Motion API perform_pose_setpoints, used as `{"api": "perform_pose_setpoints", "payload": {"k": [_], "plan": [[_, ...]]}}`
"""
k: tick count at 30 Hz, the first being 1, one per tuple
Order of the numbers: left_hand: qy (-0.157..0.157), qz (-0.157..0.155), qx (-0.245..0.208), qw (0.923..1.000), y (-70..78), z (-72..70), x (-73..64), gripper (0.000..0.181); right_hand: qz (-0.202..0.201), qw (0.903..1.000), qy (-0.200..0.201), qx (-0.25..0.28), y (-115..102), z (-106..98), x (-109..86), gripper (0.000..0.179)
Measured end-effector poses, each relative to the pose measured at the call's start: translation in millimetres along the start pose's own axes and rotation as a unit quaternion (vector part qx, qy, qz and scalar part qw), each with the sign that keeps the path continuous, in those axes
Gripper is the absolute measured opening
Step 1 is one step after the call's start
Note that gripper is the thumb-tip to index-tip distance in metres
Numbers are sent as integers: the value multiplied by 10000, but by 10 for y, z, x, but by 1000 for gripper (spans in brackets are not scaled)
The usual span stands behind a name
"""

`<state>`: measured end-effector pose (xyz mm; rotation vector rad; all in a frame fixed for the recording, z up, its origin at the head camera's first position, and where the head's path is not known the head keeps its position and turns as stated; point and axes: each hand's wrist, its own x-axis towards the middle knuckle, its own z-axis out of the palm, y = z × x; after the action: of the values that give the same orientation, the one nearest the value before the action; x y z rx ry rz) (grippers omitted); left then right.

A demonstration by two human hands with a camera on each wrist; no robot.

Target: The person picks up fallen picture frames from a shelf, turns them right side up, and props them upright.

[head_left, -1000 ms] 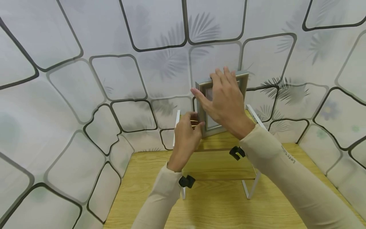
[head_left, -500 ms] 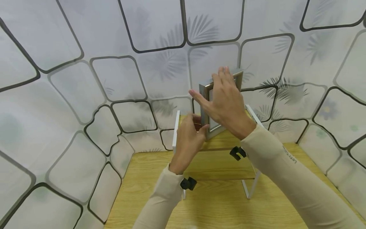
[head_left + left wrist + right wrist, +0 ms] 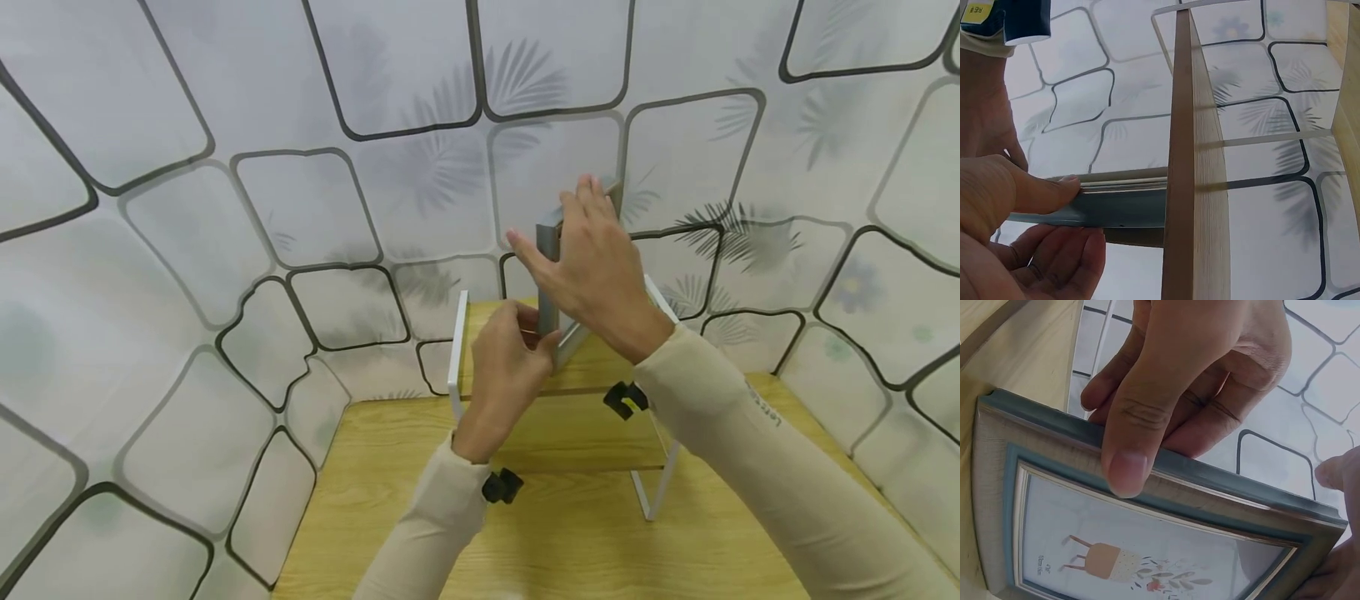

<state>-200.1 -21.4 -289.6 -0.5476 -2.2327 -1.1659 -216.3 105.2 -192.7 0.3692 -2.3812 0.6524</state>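
Observation:
A picture frame [image 3: 1166,469] with a grey-brown and teal border stands on the upper board of a small wooden shelf [image 3: 487,367], angled so its left side faces me in the head view. My left hand [image 3: 510,367] pinches that side near the bottom, thumb on the front and fingers behind, as the left wrist view shows [image 3: 1035,212]. My right hand [image 3: 600,267] lies over the upper front, fingers extended to the top edge and thumb spread left. It covers most of the front in the head view. The right wrist view shows a printed picture [image 3: 1110,562] inside.
The two-tier shelf has white metal legs [image 3: 652,492] and stands on a wood-grain tabletop [image 3: 390,467]. Patterned fabric walls [image 3: 420,200] close in behind and at both sides. Black clips [image 3: 502,485] sit at the wrists.
The picture frame has turned, its left side swinging right and more edge-on to me. My left hand has moved right with that side; my right hand has stayed nearly in place.

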Motion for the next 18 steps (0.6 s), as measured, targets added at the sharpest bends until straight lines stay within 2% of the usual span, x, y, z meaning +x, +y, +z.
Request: {"api": "perform_pose_setpoints", "payload": {"k": [10,18], "plan": [[213,246,176,9993,70,83,-1,24,-5,9999,-9,115,71,-35,9,69],[223,446,263,9984,103,123,-10,25,-270,9990,72,335,180,-55,3,61]]}}
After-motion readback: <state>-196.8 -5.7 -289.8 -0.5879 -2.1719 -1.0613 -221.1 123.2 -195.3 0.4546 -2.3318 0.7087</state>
